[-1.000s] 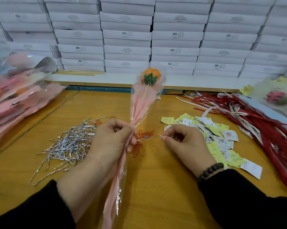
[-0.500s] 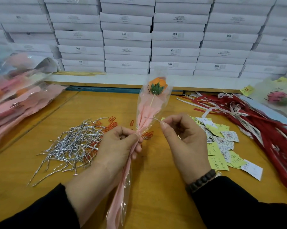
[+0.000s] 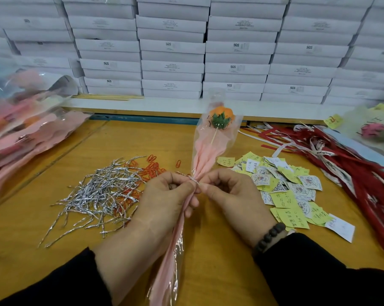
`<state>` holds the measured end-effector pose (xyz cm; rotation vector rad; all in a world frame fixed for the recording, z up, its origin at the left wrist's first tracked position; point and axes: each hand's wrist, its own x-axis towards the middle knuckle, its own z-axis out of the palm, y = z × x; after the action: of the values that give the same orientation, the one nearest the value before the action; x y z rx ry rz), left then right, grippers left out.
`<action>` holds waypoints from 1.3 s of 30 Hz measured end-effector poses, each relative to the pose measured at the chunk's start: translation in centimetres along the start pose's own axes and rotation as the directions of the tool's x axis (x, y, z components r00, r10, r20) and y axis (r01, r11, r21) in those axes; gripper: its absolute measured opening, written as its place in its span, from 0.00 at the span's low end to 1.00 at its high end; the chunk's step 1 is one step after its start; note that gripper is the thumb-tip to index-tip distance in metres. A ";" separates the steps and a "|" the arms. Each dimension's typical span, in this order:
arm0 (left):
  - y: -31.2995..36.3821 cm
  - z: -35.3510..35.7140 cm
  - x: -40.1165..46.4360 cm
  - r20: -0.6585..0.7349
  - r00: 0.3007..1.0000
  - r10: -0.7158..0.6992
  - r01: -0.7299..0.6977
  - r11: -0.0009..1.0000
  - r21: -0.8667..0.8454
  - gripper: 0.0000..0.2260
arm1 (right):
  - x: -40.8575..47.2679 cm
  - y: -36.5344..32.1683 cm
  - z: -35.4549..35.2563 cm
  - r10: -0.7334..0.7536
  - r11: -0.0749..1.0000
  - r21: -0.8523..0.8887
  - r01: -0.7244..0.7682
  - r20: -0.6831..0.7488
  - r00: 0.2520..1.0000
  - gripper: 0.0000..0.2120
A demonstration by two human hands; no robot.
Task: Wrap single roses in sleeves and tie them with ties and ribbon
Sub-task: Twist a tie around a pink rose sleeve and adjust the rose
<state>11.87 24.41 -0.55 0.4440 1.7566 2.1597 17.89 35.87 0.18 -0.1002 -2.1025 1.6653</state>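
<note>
**Item: sleeved rose, tie going on at the neck**

Where the sleeve [image 3: 205, 151] gathers to a neck, both hands meet: the left hand [image 3: 164, 202] grips the bunched film, the right hand [image 3: 230, 195] pinches the silver tie [image 3: 193, 178] against it. The rose [image 3: 220, 115] stands up above the table [image 3: 208, 250], orange head on a thin stick.

- Handling, judged: light; film crinkly and slippery, tissue soft, stick easily snapped. Best held at the neck, clear of the head.
- Tie: thin wire, bends and keeps its shape.
- Nearby: loose ties [image 3: 98, 195] and clips [image 3: 152, 167] left; notes [image 3: 286, 195] and ribbons [image 3: 352, 168] right; finished roses [image 3: 20, 133] far left; boxes [image 3: 171, 62] behind.
- Obstructions: none at the neck.
</note>
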 end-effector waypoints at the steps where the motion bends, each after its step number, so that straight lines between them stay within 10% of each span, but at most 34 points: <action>1: 0.0 0.0 0.0 0.000 1.000 -0.001 0.001 1.000 0.000 0.04 | 0.0 0.0 0.0 0.013 1.000 0.001 -0.013 0.005 1.000 0.04; 39: 0.0 0.1 -0.3 -0.055 0.996 -0.075 0.070 0.994 -0.088 0.10 | 0.4 0.7 0.3 0.177 0.981 0.061 -0.182 0.071 0.982 0.09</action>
<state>12.13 24.37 -0.54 0.2947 1.6750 2.2080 17.33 35.93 -0.37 -0.2233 -2.1368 1.8664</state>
